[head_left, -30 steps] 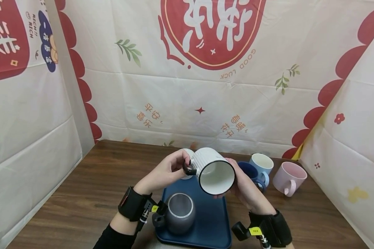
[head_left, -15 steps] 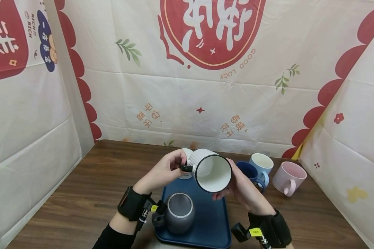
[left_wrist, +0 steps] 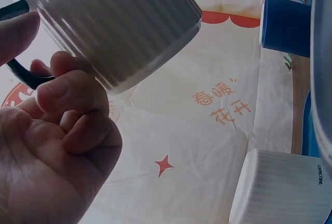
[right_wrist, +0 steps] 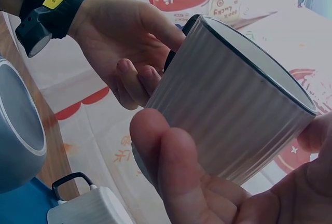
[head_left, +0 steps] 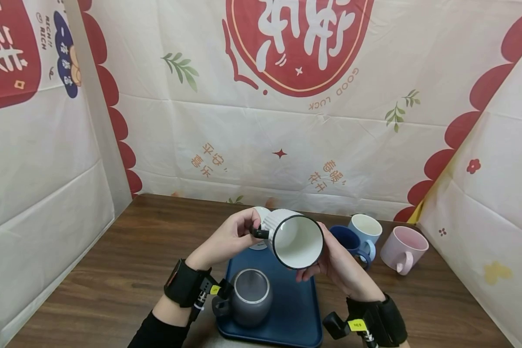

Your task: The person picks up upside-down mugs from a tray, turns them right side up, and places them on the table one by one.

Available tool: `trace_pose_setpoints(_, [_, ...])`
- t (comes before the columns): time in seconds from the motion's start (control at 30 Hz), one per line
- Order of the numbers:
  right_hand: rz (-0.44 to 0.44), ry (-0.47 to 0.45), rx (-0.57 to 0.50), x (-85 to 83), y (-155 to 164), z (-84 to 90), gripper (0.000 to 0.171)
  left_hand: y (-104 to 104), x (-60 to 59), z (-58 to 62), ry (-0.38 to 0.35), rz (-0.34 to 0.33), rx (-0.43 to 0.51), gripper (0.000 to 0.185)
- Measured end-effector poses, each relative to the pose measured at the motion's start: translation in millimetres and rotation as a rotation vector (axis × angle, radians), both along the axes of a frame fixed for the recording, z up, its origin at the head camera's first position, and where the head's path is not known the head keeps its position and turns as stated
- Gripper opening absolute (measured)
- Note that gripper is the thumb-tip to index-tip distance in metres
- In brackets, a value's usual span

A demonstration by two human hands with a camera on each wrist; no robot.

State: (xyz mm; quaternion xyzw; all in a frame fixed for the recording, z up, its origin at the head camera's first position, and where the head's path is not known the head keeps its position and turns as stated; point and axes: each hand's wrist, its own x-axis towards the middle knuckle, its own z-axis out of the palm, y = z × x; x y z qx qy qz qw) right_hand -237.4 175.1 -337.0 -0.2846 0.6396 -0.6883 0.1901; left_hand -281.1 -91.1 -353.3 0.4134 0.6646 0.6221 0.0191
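A white ribbed mug [head_left: 297,240] with a black rim hangs tilted above the blue tray [head_left: 293,304], its mouth facing me. My left hand [head_left: 234,237] pinches its black handle [head_left: 259,233]; in the left wrist view the curled fingers [left_wrist: 70,105] sit at the handle under the ribbed mug [left_wrist: 114,22]. My right hand [head_left: 332,258] cups the mug's right side. In the right wrist view its fingers [right_wrist: 174,169] wrap the ribbed mug [right_wrist: 233,115].
A grey mug [head_left: 250,296] stands on the tray's near left. A second white ribbed mug [left_wrist: 280,187] stands at the tray's far end, mostly hidden in the head view. Dark blue [head_left: 349,240], light blue [head_left: 366,227] and pink [head_left: 403,248] mugs stand right of the tray. Cloth walls surround the wooden table [head_left: 113,270].
The held mug has shifted a little to the left and up, its mouth turned more toward me. Both hands keep their hold. Over the last half second almost nothing moved.
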Motion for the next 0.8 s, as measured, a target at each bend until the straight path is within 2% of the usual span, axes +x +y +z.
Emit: trace_pose_setpoints(0.8, [0.073,-0.002,-0.007,-2.6,1.1,0.6,0.063,1.2,-1.4,0.9,-0.035,0.015,0.002,0.015])
